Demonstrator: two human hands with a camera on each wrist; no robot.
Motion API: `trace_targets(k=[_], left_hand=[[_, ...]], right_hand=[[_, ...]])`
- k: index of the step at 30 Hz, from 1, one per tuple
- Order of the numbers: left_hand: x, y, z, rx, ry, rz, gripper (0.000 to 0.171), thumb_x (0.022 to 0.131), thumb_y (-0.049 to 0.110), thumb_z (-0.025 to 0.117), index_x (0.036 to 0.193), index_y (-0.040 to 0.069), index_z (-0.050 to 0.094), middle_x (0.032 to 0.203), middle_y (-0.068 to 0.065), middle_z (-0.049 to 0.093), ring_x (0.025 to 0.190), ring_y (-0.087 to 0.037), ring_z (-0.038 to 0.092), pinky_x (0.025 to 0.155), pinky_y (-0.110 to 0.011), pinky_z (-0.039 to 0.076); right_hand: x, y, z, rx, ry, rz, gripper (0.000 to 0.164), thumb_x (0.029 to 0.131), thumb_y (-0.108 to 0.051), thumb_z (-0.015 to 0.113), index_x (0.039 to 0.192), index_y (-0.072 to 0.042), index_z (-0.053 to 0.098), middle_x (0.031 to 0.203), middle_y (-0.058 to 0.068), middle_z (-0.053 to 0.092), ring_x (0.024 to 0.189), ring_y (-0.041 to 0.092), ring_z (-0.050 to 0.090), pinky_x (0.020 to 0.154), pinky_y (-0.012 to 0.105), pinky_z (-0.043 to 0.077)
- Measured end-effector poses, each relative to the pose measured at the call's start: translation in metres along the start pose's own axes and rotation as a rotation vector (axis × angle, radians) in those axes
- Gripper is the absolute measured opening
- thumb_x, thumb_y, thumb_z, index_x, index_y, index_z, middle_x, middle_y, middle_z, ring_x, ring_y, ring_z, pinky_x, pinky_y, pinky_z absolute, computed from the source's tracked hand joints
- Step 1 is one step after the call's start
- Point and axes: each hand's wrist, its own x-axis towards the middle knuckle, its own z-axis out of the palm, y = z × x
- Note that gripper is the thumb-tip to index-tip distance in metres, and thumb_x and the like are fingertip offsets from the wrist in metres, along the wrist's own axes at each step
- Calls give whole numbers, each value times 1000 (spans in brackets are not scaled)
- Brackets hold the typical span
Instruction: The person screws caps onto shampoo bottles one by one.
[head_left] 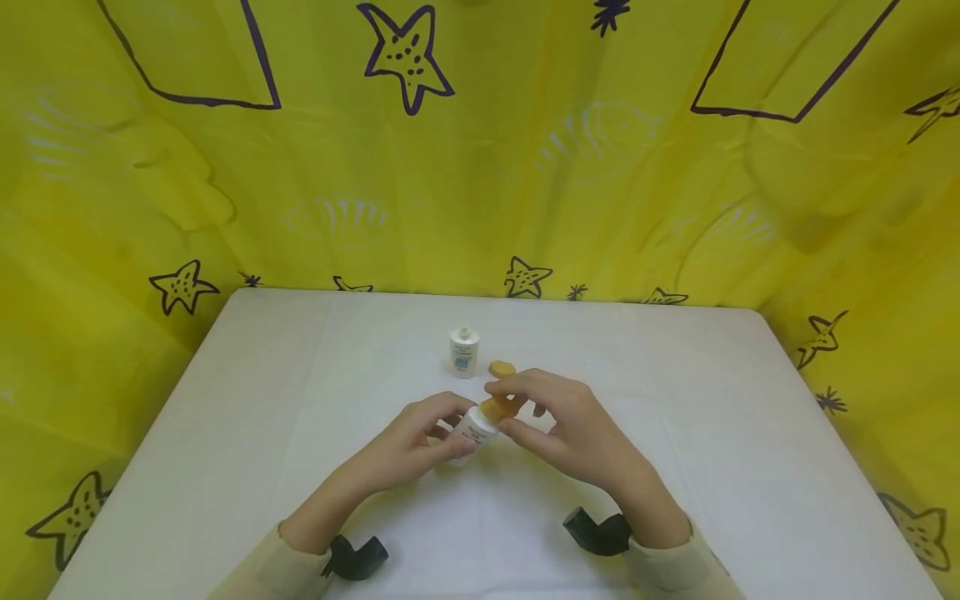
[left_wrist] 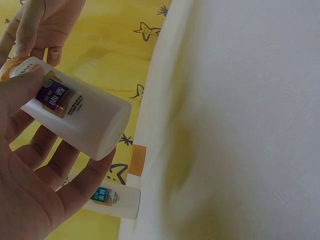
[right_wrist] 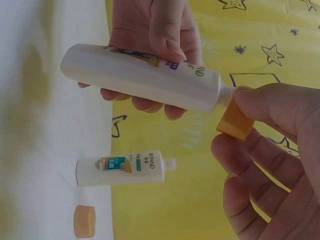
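My left hand (head_left: pixel 412 442) grips a white plastic bottle (right_wrist: pixel 140 77) with a purple label, tilted with its neck toward the right hand. An orange cap (right_wrist: pixel 235 122) is pinched between the thumb and fingers of my right hand (head_left: pixel 566 417). The cap sits askew at the bottle's mouth, with part of the white neck showing in the right wrist view. Beyond the hands a second white bottle (head_left: pixel 464 354), labelled in teal, stands upright with its bare nozzle on top. Beside it on the table lies another orange cap (head_left: pixel 502 368).
A white cloth covers the table (head_left: pixel 360 358). Behind and along both sides hangs a yellow curtain (head_left: pixel 480 167) with starfish drawings. Black curved mounts (head_left: pixel 358 558) are strapped at both wrists, low over the table.
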Motion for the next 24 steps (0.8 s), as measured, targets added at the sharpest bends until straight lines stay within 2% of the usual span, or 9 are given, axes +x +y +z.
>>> trace_targets(k=[7, 13, 18, 24], left_hand=[[0, 2, 1, 6, -10, -10, 28, 98, 26, 65, 124, 16, 60, 119, 1, 64, 104, -24, 66, 88, -36, 57], [0, 3, 1, 5, -20, -28, 27, 98, 26, 64, 124, 16, 61, 117, 2, 66, 104, -21, 66, 88, -33, 57], [0, 5, 1, -4, -35, -53, 28, 99, 27, 64, 124, 17, 61, 115, 3, 68, 102, -17, 67, 88, -32, 57], [0, 5, 0, 6, -27, -52, 28, 99, 28, 64, 124, 18, 61, 114, 4, 68, 101, -16, 67, 88, -34, 57]], right_hand=[[0, -1, 3, -1, -21, 4, 32, 89, -16, 76, 119, -19, 66, 109, -10, 70, 91, 4, 65, 68, 25, 53], [-1, -1, 5, -29, -30, 13, 26, 89, -18, 76, 112, -18, 65, 107, -8, 70, 91, 5, 66, 68, 25, 54], [0, -1, 6, -20, -28, -15, 22, 89, -16, 76, 108, -18, 65, 106, -8, 69, 91, 5, 64, 68, 30, 56], [0, 0, 7, 0, -28, -53, 24, 88, -12, 76, 109, -17, 65, 105, -8, 69, 93, 5, 64, 71, 25, 56]])
